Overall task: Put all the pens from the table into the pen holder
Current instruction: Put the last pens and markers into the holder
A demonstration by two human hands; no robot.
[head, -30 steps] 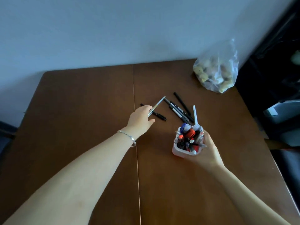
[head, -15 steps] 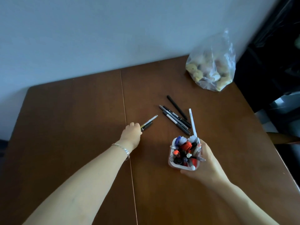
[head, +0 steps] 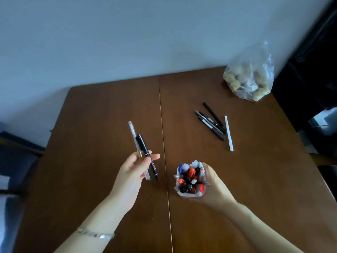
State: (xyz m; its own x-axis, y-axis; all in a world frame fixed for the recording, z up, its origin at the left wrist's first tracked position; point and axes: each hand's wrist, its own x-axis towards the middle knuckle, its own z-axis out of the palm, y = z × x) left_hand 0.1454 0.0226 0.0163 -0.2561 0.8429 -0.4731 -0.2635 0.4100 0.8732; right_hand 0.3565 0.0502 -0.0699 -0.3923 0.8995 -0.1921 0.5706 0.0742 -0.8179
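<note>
Looking down from the head camera, I can make out pale print along the barrel of the black pen (head: 146,156) in my left hand (head: 131,177), and a light band on one of the dark pens lying on the table (head: 102,136), but none of it is sharp enough to read. My left hand is raised over the left half of the table, thumb and fingers pinching two pens together: the black one and a clear pen (head: 137,147) just beside it, both pointing away from me and tilted a little to the left. A thin silver bracelet (head: 95,234) sits on that wrist. My right hand (head: 214,185) is wrapped around the right side of the white pen holder (head: 186,194), fingers curled closed on its wall; the holder stands near me, just right of the table's centre seam. It is crowded with pens and markers, red, black and blue caps showing at the top. Farther off on the right half lies a cluster of four dark pens (head: 211,123), overlapping one another, with a white pen (head: 228,133) just to their right. At the far right corner sits a clear plastic bag (head: 249,75) holding pale, lumpy pieces that I cannot identify.
</note>
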